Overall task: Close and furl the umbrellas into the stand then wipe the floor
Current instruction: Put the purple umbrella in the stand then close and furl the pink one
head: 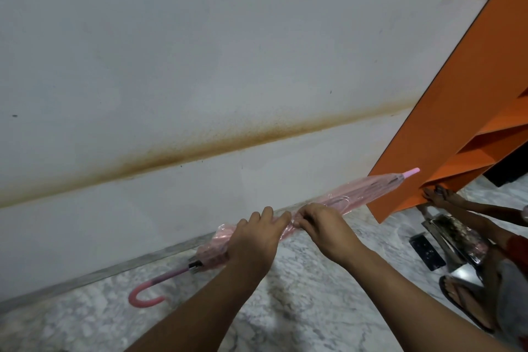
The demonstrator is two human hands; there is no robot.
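Pink umbrella [354, 194] lies closed under both hands — left hand [254, 240] grips it, right hand [323, 226] pinches its canopy.

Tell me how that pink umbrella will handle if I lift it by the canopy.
The pink umbrella probably stays stiff along its shaft, but its glossy film canopy looks slippery and loose under the left hand and right hand. The hooked handle end may sag.
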